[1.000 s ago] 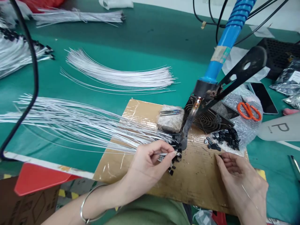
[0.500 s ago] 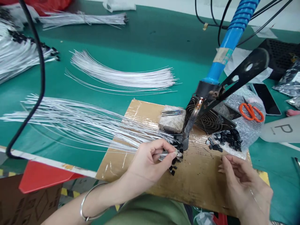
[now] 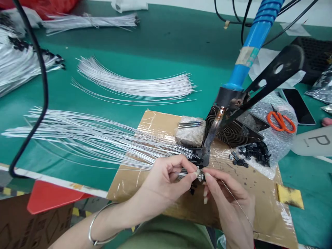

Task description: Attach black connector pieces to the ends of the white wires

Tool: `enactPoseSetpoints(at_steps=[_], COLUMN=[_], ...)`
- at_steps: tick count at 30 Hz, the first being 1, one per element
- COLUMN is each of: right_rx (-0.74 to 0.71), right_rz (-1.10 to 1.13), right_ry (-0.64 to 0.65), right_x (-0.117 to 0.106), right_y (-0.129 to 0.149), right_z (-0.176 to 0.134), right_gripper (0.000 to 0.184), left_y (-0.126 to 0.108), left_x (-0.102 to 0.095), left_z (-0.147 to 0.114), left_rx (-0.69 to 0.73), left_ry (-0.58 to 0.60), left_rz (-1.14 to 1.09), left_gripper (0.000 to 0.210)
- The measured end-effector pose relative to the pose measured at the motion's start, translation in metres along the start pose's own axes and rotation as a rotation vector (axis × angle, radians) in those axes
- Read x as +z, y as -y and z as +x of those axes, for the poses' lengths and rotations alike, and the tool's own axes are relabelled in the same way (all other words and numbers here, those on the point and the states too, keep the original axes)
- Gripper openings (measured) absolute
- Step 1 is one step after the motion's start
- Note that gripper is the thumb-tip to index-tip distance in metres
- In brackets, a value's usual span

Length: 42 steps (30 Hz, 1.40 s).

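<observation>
My left hand (image 3: 171, 181) is closed in a pinch on thin white wires, close to a small metal connector (image 3: 200, 176) at their end. Closed fingertips of my right hand (image 3: 228, 200) meet that connector from the right; what they pinch is too small to make out. A thin silvery wire (image 3: 237, 204) runs across the right hand toward the wrist. The loose bundle of white wires (image 3: 103, 135) stretches left from the left hand over the cardboard (image 3: 145, 186). Just above the fingertips is the bent metal tip (image 3: 211, 135) of a blue-handled soldering iron (image 3: 242, 65) in its stand.
Small black caps (image 3: 259, 152) lie on bubble wrap (image 3: 282, 145), with orange scissors (image 3: 281, 121) beyond. A round fan (image 3: 230, 129) stands behind the iron tip. A yellow sponge (image 3: 289, 196) lies at right. Another wire bundle (image 3: 135, 81) rests farther back. A black cable (image 3: 43, 79) hangs at left.
My right hand has moved left from the cardboard's right side to the connector at my left fingertips. The yellow sponge now shows fully. My left hand keeps its pinch.
</observation>
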State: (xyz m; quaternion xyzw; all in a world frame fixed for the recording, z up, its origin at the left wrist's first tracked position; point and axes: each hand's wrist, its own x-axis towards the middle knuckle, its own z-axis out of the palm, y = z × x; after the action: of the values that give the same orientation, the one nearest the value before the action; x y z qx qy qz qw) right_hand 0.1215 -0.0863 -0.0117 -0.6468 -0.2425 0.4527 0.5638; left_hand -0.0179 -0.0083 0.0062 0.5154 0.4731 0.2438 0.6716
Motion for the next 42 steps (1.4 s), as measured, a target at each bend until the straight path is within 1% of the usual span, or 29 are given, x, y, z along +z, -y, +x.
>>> enactPoseSetpoints(at_steps=[4, 10, 14, 20, 22, 24, 26, 27, 31, 34, 37, 38, 42], right_rx=[-0.002, -0.040, -0.083, -0.106, -0.151, -0.209, -0.227, -0.220, -0.177, -0.172, -0.256, -0.300, -0.421], right_rz=[-0.004, -0.037, -0.084, -0.100, -0.142, -0.183, -0.202, -0.211, -0.261, -0.294, -0.312, -0.305, -0.274], right_ry=[-0.025, -0.022, -0.008, -0.026, -0.025, -0.018, -0.020, -0.027, -0.069, -0.101, -0.073, -0.061, -0.001], right_x=[0.002, 0.002, 0.000, 0.001, 0.000, -0.002, -0.003, -0.004, -0.004, -0.005, -0.008, -0.009, -0.011], right_y=[-0.001, -0.002, -0.003, -0.007, -0.008, -0.009, -0.010, -0.010, -0.010, -0.010, -0.012, -0.012, -0.012], right_z=[0.001, 0.000, 0.001, 0.000, 0.000, 0.000, -0.001, -0.002, -0.007, -0.007, -0.004, -0.002, 0.005], right_gripper=[0.013, 0.011, 0.011, 0.011, 0.016, 0.027, 0.036, 0.037, 0.031, 0.019, 0.033, 0.034, 0.023], left_y=[0.000, 0.000, 0.001, 0.002, 0.003, 0.004, 0.004, 0.004, 0.002, 0.001, -0.001, -0.002, -0.003], left_x=[0.000, 0.001, 0.001, 0.002, 0.003, 0.003, 0.003, 0.003, 0.004, 0.003, 0.003, 0.002, 0.002], left_z=[0.000, -0.001, -0.001, 0.001, 0.002, 0.003, 0.004, 0.004, 0.007, 0.009, 0.010, 0.011, 0.013], left_rx=[0.009, 0.029, 0.030, 0.040, 0.040, 0.037, 0.034, 0.033, 0.041, 0.057, 0.066, 0.067, 0.063], left_ry=[-0.004, -0.005, -0.011, -0.031, -0.035, -0.038, -0.048, -0.056, -0.082, -0.093, -0.107, -0.110, -0.121], left_rz=[-0.044, -0.105, -0.103, -0.079, -0.069, -0.047, -0.023, -0.016, 0.022, 0.058, 0.055, 0.052, 0.055], left_gripper=[0.016, 0.013, 0.012, 0.011, 0.011, 0.012, 0.013, 0.013, 0.014, 0.014, 0.014, 0.014, 0.014])
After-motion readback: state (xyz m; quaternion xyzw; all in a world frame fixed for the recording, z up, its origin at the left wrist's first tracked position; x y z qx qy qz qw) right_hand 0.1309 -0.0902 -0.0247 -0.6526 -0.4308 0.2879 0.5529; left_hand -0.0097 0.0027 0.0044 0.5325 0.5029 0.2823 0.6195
